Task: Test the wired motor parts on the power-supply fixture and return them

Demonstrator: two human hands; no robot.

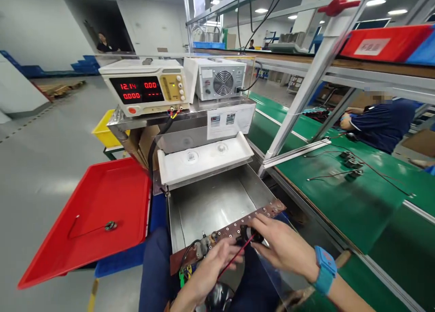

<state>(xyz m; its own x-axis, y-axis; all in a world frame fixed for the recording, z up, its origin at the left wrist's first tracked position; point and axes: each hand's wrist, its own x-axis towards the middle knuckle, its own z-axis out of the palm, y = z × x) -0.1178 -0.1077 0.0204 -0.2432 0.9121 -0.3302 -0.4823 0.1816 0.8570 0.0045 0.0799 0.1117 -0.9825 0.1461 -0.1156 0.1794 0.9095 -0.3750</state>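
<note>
The right hand (282, 244) is curling around a black part (248, 233), thumb and fingers closing on it. The part is sitting over a brown strip (272, 208), just in front of the person's lap; whether it is touching the strip is hard to tell. A red wire (234, 260) is running from the part toward between seven and eight o'clock, passing the left hand (215, 263). That hand is resting at eight o'clock from the part, its fingers loosely bent and partly spread; whether it is gripping the wire cannot be told. A blue band (324, 267) is circling the right wrist.

Taking the part as the clock's centre, the strip is stretching from two o'clock to between eight and nine, lying across the near end of a metal tray (204, 203). At eleven o'clock a white ledge (208, 158) is standing beyond the tray, and farther that way a power supply (144, 87) is showing 12.14 in red digits. A fan unit (222, 81) is standing at twelve.

At nine o'clock a red tray (102, 180) is holding a small wired coil (110, 226). At three, a green belt (350, 207) is running past; toward two, several black wired pieces (353, 173) are lying on it, and beyond them a co-worker (380, 124) is leaning over the belt.
</note>
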